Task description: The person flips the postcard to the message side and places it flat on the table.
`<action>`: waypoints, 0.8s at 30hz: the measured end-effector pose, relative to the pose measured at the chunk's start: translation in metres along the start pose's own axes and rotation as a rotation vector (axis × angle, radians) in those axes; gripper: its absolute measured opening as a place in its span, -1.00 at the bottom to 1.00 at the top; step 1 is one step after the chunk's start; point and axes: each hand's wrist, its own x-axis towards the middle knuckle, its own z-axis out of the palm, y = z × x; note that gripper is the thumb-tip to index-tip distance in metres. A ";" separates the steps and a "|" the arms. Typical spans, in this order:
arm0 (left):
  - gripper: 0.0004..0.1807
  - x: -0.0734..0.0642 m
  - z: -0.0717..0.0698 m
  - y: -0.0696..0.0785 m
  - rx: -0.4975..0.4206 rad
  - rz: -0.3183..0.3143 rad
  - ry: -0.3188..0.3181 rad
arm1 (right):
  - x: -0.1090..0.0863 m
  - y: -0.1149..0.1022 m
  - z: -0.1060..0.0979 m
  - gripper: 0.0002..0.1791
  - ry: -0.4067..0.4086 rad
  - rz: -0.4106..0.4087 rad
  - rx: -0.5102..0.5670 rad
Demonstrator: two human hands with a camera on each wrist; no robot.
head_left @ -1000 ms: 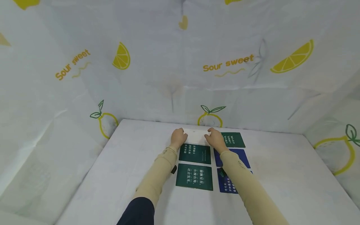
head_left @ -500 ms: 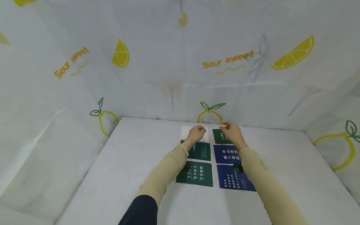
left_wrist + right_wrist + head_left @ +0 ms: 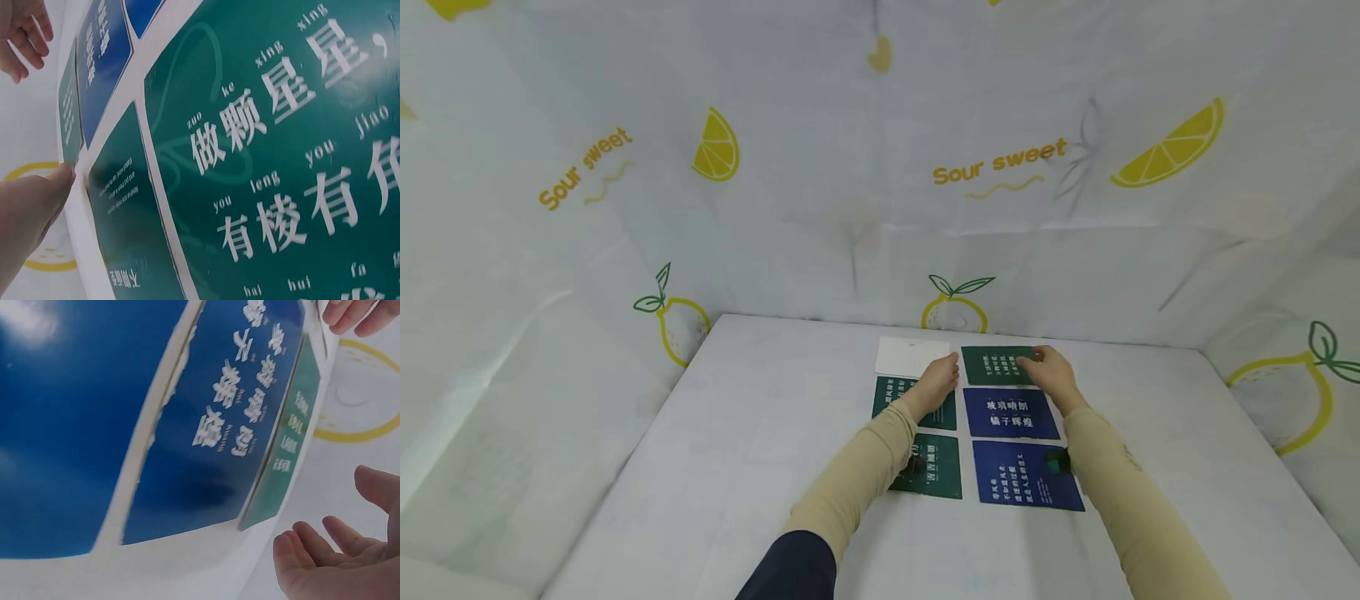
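Observation:
Printed cards lie flat in two columns on the white table. My left hand [image 3: 934, 386] hovers over the middle green card [image 3: 883, 400] of the left column, partly hiding it. Its fingertips are near the gap left of the far green card [image 3: 988, 365]. At that card's right edge is my right hand [image 3: 1054, 379]; in the right wrist view its thumb and fingers are spread apart, holding nothing. A white card [image 3: 906, 356] lies at the far left. Below the far green card are two blue cards, one middle [image 3: 1011, 414], one near [image 3: 1022, 483]. The left forearm partly covers the near green card [image 3: 281, 156].
The white table [image 3: 737, 433] spreads out on both sides of the cards. Behind its far edge hangs a white cloth [image 3: 820, 192] printed with lemons. Beige sleeves [image 3: 850, 475] cover both forearms.
Both hands have left the white card and moved right. The right hand went to the right edge of the far green card, the left hand to the gap between the columns. The cards look unmoved.

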 end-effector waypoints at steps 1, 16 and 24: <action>-0.42 -0.017 0.004 0.014 -0.064 -0.025 -0.003 | 0.000 0.003 0.000 -0.28 -0.002 0.020 0.007; -0.33 -0.085 0.023 0.063 -0.323 -0.092 0.003 | 0.000 0.022 0.008 -0.22 -0.008 0.103 0.031; -0.32 -0.066 0.022 0.048 -0.356 -0.086 0.034 | -0.001 0.025 0.009 -0.28 0.028 0.129 0.081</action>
